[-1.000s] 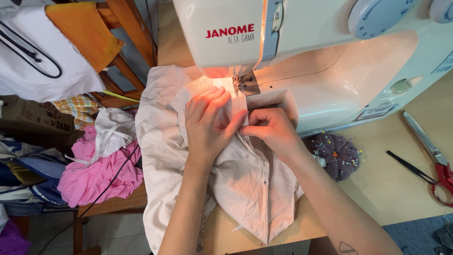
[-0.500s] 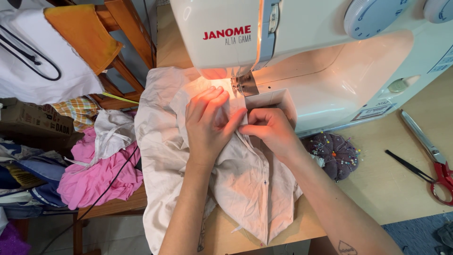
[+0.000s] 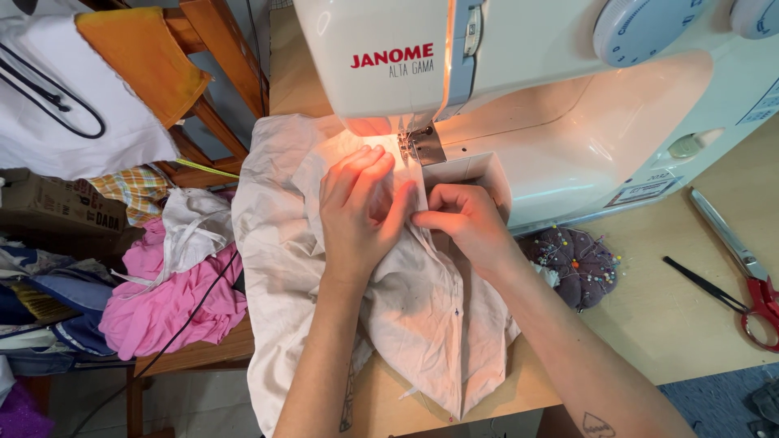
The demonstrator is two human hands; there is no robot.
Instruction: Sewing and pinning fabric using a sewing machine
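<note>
A cream-white fabric piece (image 3: 280, 235) lies spread on the wooden table under the presser foot (image 3: 415, 144) of a white sewing machine (image 3: 560, 105). My left hand (image 3: 361, 215) presses flat on the fabric just in front of the needle, fingers pointing up toward it. My right hand (image 3: 462, 221) pinches a fold of the same fabric right beside the left hand's fingertips, against the machine's free arm. The machine's lamp lights the cloth near the needle.
A purple pincushion (image 3: 578, 264) full of pins sits right of my right forearm. Red-handled scissors (image 3: 742, 268) lie at the table's right edge. Left of the table are pink cloth (image 3: 166, 300), a cardboard box (image 3: 57, 203) and a wooden chair (image 3: 207, 57) draped with orange cloth.
Both hands stay on the fabric near the needle with almost no shift; the view has drifted slightly.
</note>
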